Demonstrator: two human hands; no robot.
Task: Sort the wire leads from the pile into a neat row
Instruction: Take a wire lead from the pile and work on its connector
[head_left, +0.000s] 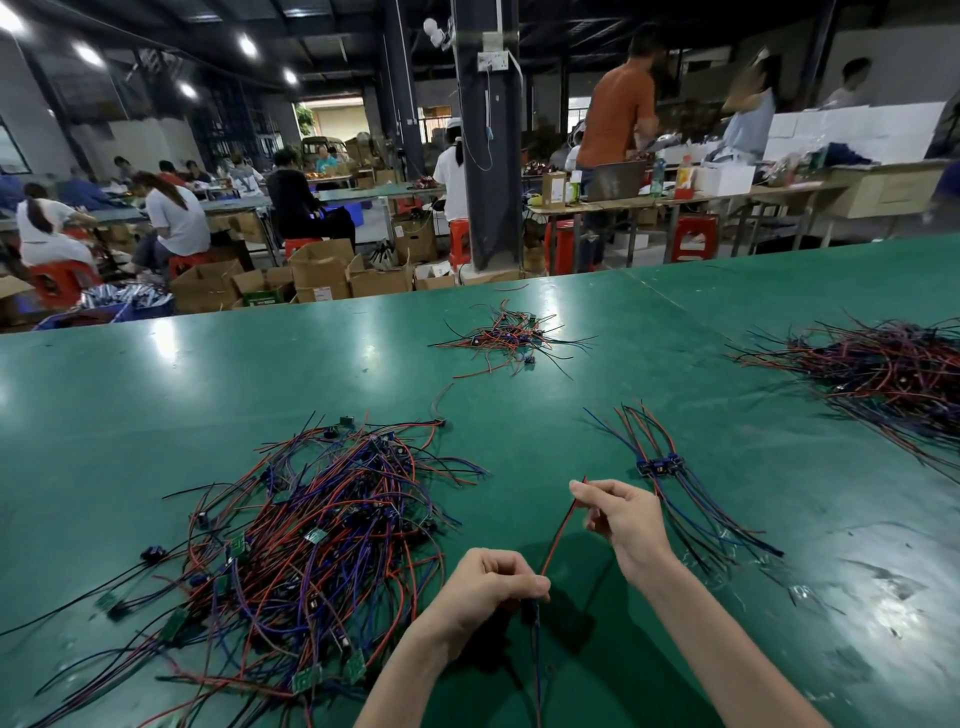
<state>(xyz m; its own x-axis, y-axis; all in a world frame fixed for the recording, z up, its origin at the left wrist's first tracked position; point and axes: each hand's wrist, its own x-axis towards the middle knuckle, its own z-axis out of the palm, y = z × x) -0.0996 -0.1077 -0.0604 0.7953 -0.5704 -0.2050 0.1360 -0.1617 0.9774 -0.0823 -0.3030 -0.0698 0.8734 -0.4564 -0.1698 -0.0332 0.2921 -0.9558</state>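
Grip: left hand and right hand each pinch, apparently, one red lead.

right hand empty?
No, the right hand pinches the red wire, which runs down to the left hand.

The bench has a smooth, glossy green covering that throws back the ceiling lights in white patches. Toward its near right corner the sheen breaks into dull, scratched scuffs. The pile is wires in smooth plastic sleeves, like the red wire above the near edge. Small boards among them look matt. Beyond the far edge, boxes are plain brown cardboard and stools are plastic.
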